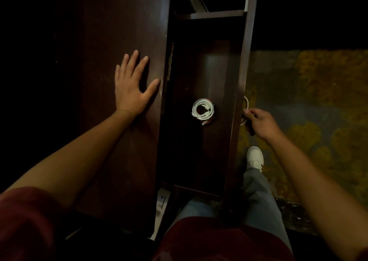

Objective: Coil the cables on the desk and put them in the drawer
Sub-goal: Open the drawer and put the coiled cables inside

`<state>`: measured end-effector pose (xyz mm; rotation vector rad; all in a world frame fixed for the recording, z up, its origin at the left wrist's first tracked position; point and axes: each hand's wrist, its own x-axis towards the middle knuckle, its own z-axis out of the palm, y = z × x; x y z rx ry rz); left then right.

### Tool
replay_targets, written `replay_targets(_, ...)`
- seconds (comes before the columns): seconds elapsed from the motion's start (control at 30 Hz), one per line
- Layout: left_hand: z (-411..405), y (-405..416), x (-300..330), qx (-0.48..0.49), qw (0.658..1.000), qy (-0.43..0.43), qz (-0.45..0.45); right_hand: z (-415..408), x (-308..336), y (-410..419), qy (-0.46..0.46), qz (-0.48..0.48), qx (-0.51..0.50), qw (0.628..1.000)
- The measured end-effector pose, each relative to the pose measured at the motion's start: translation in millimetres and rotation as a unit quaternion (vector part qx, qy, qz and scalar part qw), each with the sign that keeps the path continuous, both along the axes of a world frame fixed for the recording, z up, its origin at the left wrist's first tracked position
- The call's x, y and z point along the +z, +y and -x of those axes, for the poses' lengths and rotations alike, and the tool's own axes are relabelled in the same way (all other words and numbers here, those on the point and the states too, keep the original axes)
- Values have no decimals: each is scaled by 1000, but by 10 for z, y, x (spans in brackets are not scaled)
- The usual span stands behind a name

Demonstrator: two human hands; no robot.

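Resting flat on the dark desk (123, 31), the left hand (132, 87) has its fingers spread and grasps nothing. Beside it the drawer (242, 65) stands pulled out, with a coiled white cable (203, 109) lying on its floor near the middle. The right hand (260, 124) curls its fingers round the pale ring handle (246, 103) on the drawer's front, above a patterned carpet (318, 93) and a white shoe (255, 158)

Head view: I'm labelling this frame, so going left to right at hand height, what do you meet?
Left hand flat on the desk top → coiled white cable inside the open drawer → right hand gripping the drawer's ring handle → patterned carpet.
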<state>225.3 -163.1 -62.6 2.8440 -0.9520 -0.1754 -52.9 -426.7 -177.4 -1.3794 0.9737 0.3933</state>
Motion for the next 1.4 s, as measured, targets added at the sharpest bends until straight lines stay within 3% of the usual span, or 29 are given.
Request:
replay_targets(0.67, -17, 5, -16, -3, 999, -17, 30, -775, -71, 746, -32, -48, 59, 997)
replay_targets(0.9, -30, 7, -26, 0, 999, -11, 36, -997, -162, 982, -62, 5, 99, 993)
replay_targets(1.4, -71, 28, -80, -10, 999, -25, 27, -1340, -175, 1274, -64, 15, 136, 988)
